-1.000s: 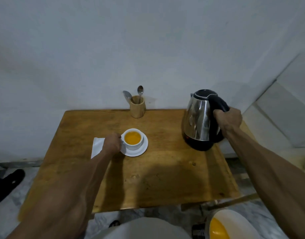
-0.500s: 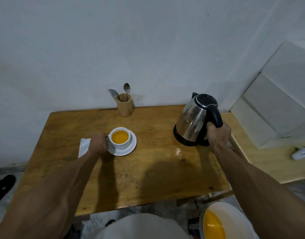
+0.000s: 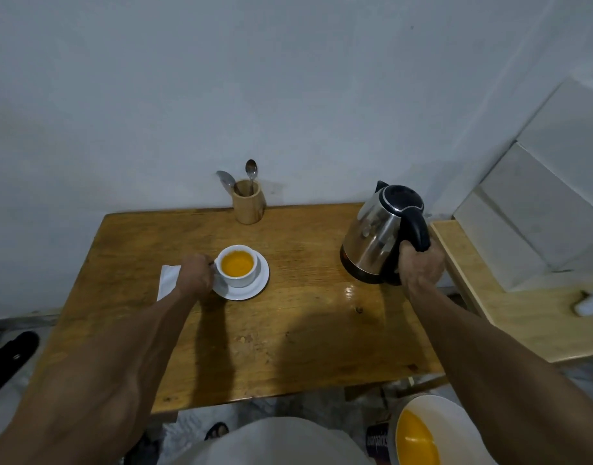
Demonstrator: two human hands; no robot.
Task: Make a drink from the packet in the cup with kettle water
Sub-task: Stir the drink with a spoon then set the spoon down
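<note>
Right hand (image 3: 421, 268) is wrapped shut around the black handle of the kettle (image 3: 382, 234), which tips a little away from my grip, spout toward the far wall, its base at or just off the table (image 3: 288, 347); I cannot tell whether it fully rests. Left hand (image 3: 196, 275) is closed at the near-left side of the cup (image 3: 238, 265), fingers at its handle, though the hand itself hides exactly how they pinch. That cup sits on its saucer (image 3: 251, 290), well apart to the left of my right hand, already holding orange liquid close to the rim. A white packet or napkin (image 3: 167, 283) lies just behind my left knuckles; I cannot tell which it is. Beyond the cup, farther from both hands, a wooden holder (image 3: 248, 204) keeps two spoons (image 3: 251, 171) upright.

My judgement: water is in, and stirring is likely what remains. Risks from here: the kettle is leaning, so setting it down carelessly could let it rock or dribble near the wet sheen just below my right wrist. With the cup this full, any tug from my left hand could slop drink into the saucer. Reaching for a spoon past the cup could also knock it.
</note>
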